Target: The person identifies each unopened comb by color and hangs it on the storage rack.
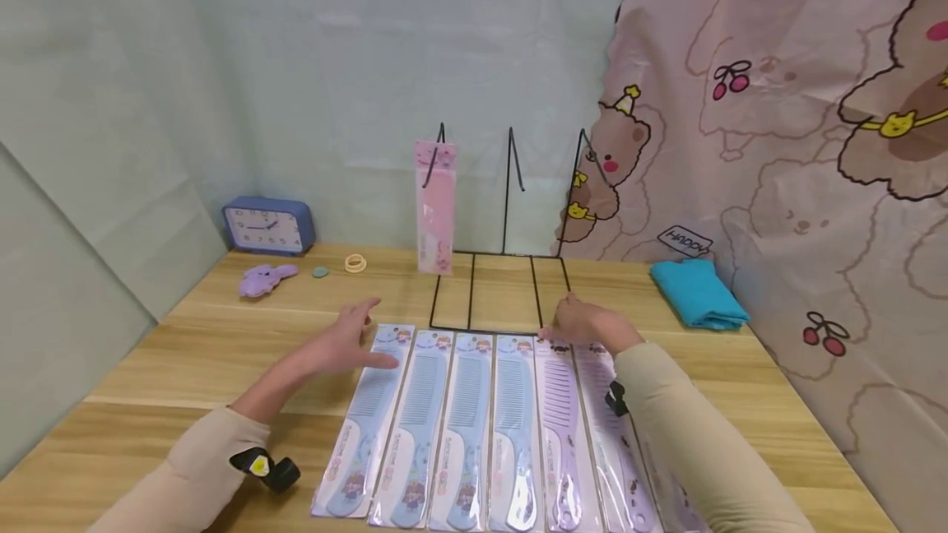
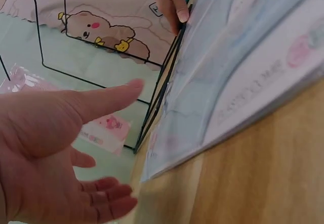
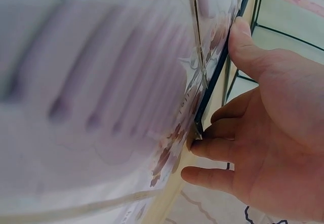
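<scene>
A black wire display rack (image 1: pixel 506 212) with upright hooks stands behind a row of combs in clear packets. My right hand (image 1: pixel 592 326) holds the rack's front right corner; in the right wrist view its thumb (image 3: pixel 243 39) lies against the black bar and fingertips meet the bar's end. Blue packaged combs (image 1: pixel 467 393) fill the left of the row, purple ones (image 1: pixel 560 401) the right, partly hidden beneath my right forearm. My left hand (image 1: pixel 344 344) hovers by the top of the leftmost packet, fingers spread, holding nothing. A pink packet (image 1: pixel 437 220) hangs from the left hook.
At the back left stand a blue clock (image 1: pixel 269 225), a purple plush-like item (image 1: pixel 265 279), a small green disc (image 1: pixel 320 272) and cream rings (image 1: pixel 355 263). A folded turquoise cloth (image 1: pixel 699 293) lies at the right. Curtains close off the wooden table (image 1: pixel 163 401) behind.
</scene>
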`<state>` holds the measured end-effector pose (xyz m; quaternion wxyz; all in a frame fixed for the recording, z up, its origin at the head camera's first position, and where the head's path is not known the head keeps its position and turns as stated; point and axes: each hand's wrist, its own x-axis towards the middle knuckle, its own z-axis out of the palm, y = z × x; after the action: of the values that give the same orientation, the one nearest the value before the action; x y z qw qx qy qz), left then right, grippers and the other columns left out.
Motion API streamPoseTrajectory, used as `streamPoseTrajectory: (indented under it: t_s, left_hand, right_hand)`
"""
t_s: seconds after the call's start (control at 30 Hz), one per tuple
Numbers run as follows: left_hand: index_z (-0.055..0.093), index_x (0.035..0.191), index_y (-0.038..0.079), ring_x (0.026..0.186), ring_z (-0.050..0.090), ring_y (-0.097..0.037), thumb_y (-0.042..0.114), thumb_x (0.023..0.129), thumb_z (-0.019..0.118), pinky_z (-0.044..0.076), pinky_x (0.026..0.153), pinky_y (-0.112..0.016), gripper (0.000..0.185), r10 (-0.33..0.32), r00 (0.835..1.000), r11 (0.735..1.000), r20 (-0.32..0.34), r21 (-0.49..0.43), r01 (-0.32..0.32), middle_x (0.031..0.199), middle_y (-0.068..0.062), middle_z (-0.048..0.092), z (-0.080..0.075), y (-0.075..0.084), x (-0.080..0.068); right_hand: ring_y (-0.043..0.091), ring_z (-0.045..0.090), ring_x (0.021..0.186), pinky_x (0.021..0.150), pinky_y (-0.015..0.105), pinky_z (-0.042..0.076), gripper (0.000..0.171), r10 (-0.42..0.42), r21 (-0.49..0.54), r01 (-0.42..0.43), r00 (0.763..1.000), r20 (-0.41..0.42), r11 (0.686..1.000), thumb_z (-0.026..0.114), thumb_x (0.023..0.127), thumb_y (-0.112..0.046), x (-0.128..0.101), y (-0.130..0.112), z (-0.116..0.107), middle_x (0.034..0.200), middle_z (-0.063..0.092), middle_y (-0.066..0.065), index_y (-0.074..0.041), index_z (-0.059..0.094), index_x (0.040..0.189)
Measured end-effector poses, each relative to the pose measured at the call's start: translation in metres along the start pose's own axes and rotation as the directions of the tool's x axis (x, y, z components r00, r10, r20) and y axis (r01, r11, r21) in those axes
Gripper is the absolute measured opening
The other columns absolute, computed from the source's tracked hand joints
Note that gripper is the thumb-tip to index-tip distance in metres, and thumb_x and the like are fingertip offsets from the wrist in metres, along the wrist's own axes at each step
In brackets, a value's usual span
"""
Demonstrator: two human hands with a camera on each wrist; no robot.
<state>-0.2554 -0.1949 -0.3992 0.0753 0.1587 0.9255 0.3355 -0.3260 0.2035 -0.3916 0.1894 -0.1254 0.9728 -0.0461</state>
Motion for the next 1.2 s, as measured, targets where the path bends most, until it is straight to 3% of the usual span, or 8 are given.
streamPoseTrajectory:
  t_s: [0.1, 0.2, 0.3, 0.47, 0.6, 0.73, 0.97, 1.2]
  left_hand:
    - [0.013, 0.156, -0.006, 0.133, 0.034, -0.058, 0.054, 0.075, 0.084, 0.035, 0.104, -0.068, 0.123, -0.038, 0.999, 0.994, 0.011, 0.098, 0.037, 0.147, -0.042, 0.023, 0.003, 0.001, -0.007]
    - [0.011, 0.157, -0.005, 0.128, 0.041, -0.057, 0.063, 0.070, 0.082, 0.042, 0.099, -0.065, 0.131, -0.067, 0.998, 0.985, 0.019, 0.164, 0.063, 0.147, -0.043, 0.024, 0.007, 0.002, -0.011]
    - [0.010, 0.158, -0.004, 0.114, 0.052, -0.043, 0.067, 0.067, 0.082, 0.051, 0.089, -0.052, 0.136, -0.085, 0.996, 0.980, 0.031, 0.183, 0.078, 0.138, -0.037, 0.035, 0.012, 0.002, -0.014]
    - [0.012, 0.157, -0.007, 0.097, 0.048, -0.027, 0.060, 0.065, 0.088, 0.047, 0.075, -0.037, 0.136, -0.079, 0.996, 0.983, 0.036, 0.170, 0.071, 0.118, -0.021, 0.042, 0.016, 0.005, -0.015]
    - [0.013, 0.157, -0.004, 0.111, 0.053, -0.043, 0.054, 0.065, 0.090, 0.051, 0.088, -0.052, 0.133, -0.091, 0.995, 0.983, 0.041, 0.161, 0.084, 0.134, -0.036, 0.040, 0.016, 0.009, -0.015]
    - [0.017, 0.157, -0.002, 0.132, 0.036, -0.058, 0.047, 0.068, 0.090, 0.035, 0.104, -0.067, 0.126, -0.103, 0.993, 0.986, 0.059, 0.134, 0.095, 0.149, -0.044, 0.025, 0.016, 0.012, -0.016]
    - [0.044, 0.146, -0.005, 0.134, 0.039, -0.052, 0.027, 0.072, 0.090, 0.033, 0.109, -0.062, 0.093, -0.013, 0.998, 0.998, 0.061, 0.067, 0.008, 0.146, -0.035, 0.041, 0.015, 0.005, -0.016]
    - [0.040, 0.147, -0.009, 0.136, 0.037, -0.048, 0.010, 0.083, 0.080, 0.035, 0.109, -0.059, 0.078, 0.049, 0.994, 0.997, 0.100, -0.066, -0.042, 0.149, -0.036, 0.035, 0.007, -0.002, -0.015]
  right_hand:
    - [0.045, 0.026, 0.144, 0.115, 0.055, 0.028, 0.084, -0.001, -0.003, 0.001, 1.000, -0.002, 1.000, 0.049, 0.102, -0.053, -0.001, 0.000, 0.000, 0.159, 0.016, 0.034, 0.014, 0.030, 0.149]
    - [0.045, 0.025, 0.144, 0.115, 0.055, 0.028, 0.085, 0.009, 0.003, -0.009, 1.000, 0.000, 1.000, 0.048, 0.102, -0.054, -0.001, -0.001, -0.002, 0.159, 0.016, 0.032, 0.013, 0.029, 0.150]
    - [0.045, 0.026, 0.144, 0.115, 0.055, 0.028, 0.085, 0.009, 0.005, -0.009, 1.000, 0.004, 1.000, 0.048, 0.102, -0.054, -0.001, -0.001, -0.001, 0.159, 0.015, 0.033, 0.013, 0.029, 0.150]
    - [0.046, 0.025, 0.144, 0.115, 0.055, 0.027, 0.082, -0.002, -0.011, 0.003, 1.000, 0.008, 1.000, 0.048, 0.102, -0.053, -0.001, -0.001, -0.003, 0.158, 0.016, 0.035, 0.014, 0.033, 0.147]
    - [0.047, 0.027, 0.143, 0.115, 0.056, 0.028, 0.081, -0.005, -0.012, 0.005, 1.000, 0.011, 1.000, 0.048, 0.102, -0.053, 0.000, -0.001, -0.004, 0.157, 0.018, 0.035, 0.014, 0.036, 0.147]
    - [0.047, 0.023, 0.145, 0.115, 0.057, 0.026, 0.070, -0.021, 0.001, 0.021, 1.000, 0.013, 1.000, 0.050, 0.102, -0.052, 0.000, -0.002, -0.003, 0.157, 0.021, 0.035, 0.008, 0.054, 0.137]
    - [0.048, 0.020, 0.145, 0.115, 0.058, 0.026, 0.060, -0.046, 0.021, 0.045, 0.999, 0.021, 0.999, 0.050, 0.103, -0.048, -0.002, -0.002, -0.003, 0.157, 0.017, 0.037, 0.004, 0.063, 0.129]
    - [0.049, 0.027, 0.142, 0.112, 0.059, 0.031, 0.059, -0.035, 0.011, 0.035, 0.999, 0.020, 0.999, 0.051, 0.103, -0.048, -0.003, -0.003, -0.006, 0.156, 0.017, 0.037, 0.004, 0.064, 0.129]
